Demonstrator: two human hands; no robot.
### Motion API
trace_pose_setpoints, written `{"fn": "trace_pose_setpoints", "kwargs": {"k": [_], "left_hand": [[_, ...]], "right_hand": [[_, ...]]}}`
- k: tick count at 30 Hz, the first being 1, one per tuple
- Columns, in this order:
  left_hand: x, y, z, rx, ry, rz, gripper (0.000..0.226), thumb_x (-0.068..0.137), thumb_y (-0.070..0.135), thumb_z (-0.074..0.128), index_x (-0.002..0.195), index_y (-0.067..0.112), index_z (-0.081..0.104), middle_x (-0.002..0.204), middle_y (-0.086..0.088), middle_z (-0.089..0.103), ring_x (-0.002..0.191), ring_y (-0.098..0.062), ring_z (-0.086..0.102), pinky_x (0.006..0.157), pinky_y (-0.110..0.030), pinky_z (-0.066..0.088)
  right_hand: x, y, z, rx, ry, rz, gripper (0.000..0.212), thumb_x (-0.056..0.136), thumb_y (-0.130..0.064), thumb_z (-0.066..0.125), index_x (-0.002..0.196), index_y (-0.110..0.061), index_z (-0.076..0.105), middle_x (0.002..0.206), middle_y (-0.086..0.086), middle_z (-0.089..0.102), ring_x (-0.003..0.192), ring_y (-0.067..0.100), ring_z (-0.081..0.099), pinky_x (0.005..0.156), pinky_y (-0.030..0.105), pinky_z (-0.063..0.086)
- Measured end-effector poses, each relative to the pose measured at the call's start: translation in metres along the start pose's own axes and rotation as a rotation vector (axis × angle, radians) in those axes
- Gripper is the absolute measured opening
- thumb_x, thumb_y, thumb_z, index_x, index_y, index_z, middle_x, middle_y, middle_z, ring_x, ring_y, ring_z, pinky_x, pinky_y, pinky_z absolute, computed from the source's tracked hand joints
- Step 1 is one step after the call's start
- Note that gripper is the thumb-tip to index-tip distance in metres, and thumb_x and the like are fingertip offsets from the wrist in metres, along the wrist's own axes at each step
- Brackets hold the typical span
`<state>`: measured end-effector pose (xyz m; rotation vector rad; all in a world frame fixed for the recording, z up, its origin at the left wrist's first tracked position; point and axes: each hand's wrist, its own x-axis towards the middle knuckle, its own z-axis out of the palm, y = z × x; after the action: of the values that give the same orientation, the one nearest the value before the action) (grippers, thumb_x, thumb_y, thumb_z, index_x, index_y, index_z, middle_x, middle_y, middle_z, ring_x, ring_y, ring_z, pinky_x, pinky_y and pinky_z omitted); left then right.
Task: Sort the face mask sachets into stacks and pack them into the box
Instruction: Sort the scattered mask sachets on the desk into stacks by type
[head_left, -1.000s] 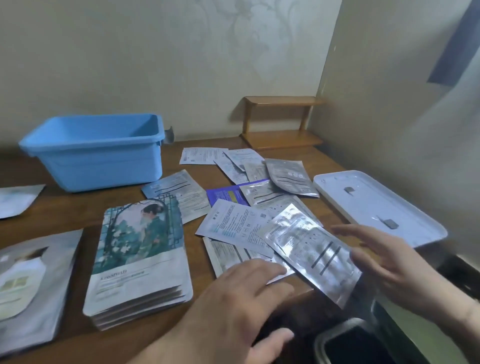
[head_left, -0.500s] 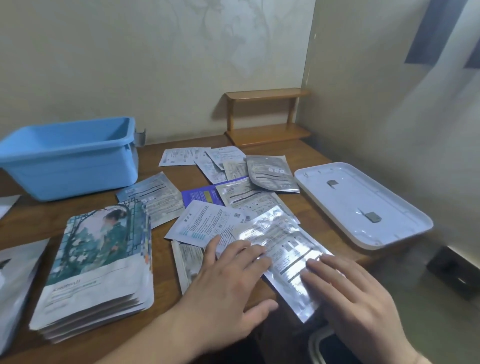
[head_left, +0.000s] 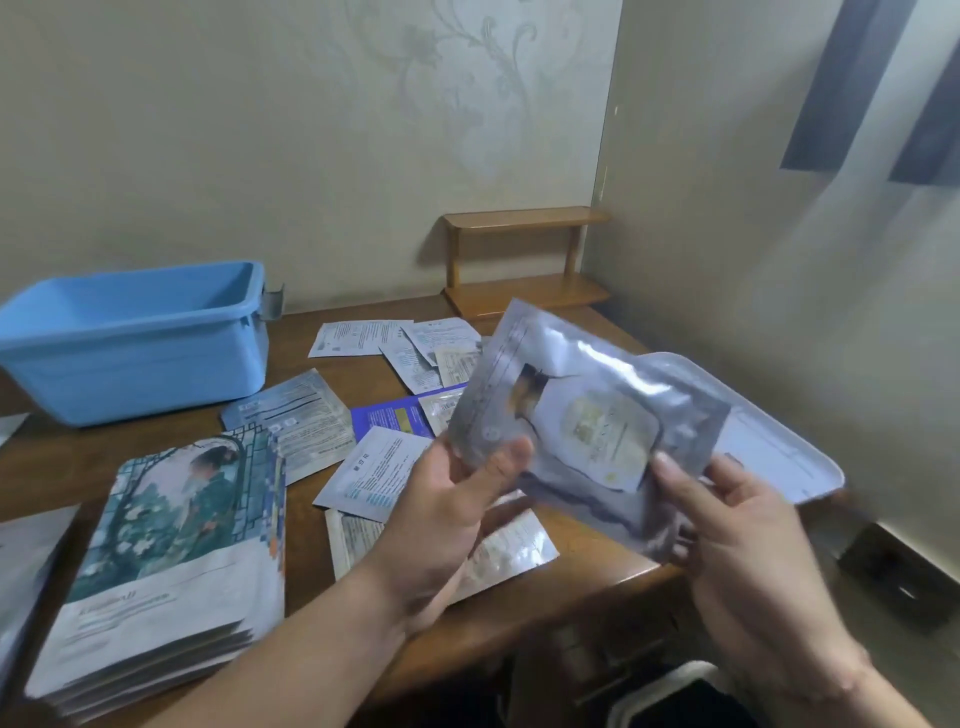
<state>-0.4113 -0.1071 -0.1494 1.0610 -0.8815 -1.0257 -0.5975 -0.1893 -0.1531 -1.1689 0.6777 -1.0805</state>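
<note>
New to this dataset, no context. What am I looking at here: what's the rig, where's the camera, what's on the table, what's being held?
There is no robot here: a person works with bare hands. The single picture comes from a wide-angle camera worn on the head, looking forward and down, so the arms enter from the bottom edge.

Both hands hold one silver sachet up above the wooden table. The left hand pinches its left corner with the thumb on top; the right hand grips its right lower edge.

On the table lie a neat stack of illustrated sachets at the left, loose unsorted sachets in the middle, and an open blue box at the back left. A white lid lies at the right, partly hidden behind the held sachet. A small wooden shelf stands against the wall.
</note>
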Motion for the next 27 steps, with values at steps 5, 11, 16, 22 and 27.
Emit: {"fn": "trace_pose_setpoints", "kwargs": {"k": [5,11,16,22,27], "left_hand": [[0.012,0.003,0.003,-0.094,0.251,-0.028,0.013,0.085,0.018,0.071,0.098,0.015,0.073,0.099,-0.015,0.075,0.088,-0.029,0.073,0.066,-0.035,0.058],[0.015,0.019,-0.013,0.126,0.247,-0.089,0.023,0.079,0.009,0.077,0.102,0.007,0.071,0.093,-0.016,0.075,0.082,-0.032,0.073,0.069,-0.041,0.060],[0.009,0.063,-0.040,0.348,0.240,0.048,0.016,0.078,0.015,0.079,0.086,0.005,0.070,0.076,-0.011,0.075,0.065,-0.023,0.069,0.059,-0.035,0.058],[-0.025,0.127,-0.111,0.425,0.319,0.092,0.006,0.082,0.010,0.074,0.077,0.009,0.070,0.061,0.000,0.069,0.048,-0.010,0.062,0.043,-0.019,0.048],[-0.084,0.156,-0.203,0.406,0.582,0.018,0.013,0.083,0.008,0.071,0.072,0.015,0.066,0.058,0.005,0.068,0.045,-0.003,0.057,0.040,-0.013,0.040]], "right_hand": [[-0.011,0.013,0.012,-0.021,0.021,0.087,0.023,0.084,-0.019,0.066,0.105,-0.014,0.073,0.096,0.016,0.075,0.078,0.033,0.073,0.052,0.031,0.057],[-0.015,0.009,0.004,-0.016,0.057,0.129,0.025,0.075,-0.023,0.072,0.095,-0.008,0.074,0.093,0.022,0.073,0.075,0.034,0.072,0.049,0.032,0.057],[-0.026,0.010,0.019,-0.070,0.005,0.183,0.035,0.065,-0.003,0.072,0.097,0.009,0.063,0.079,0.031,0.070,0.054,0.033,0.062,0.038,0.027,0.052],[-0.059,-0.005,0.102,-0.156,-0.328,-0.071,0.068,0.064,0.000,0.073,0.118,-0.040,0.063,0.060,0.029,0.065,0.045,0.040,0.061,0.046,0.030,0.055],[-0.079,0.013,0.200,-0.230,-0.598,-0.217,0.028,0.075,-0.008,0.074,0.097,-0.025,0.074,0.048,0.011,0.062,0.036,0.011,0.051,0.045,0.011,0.039]]}}
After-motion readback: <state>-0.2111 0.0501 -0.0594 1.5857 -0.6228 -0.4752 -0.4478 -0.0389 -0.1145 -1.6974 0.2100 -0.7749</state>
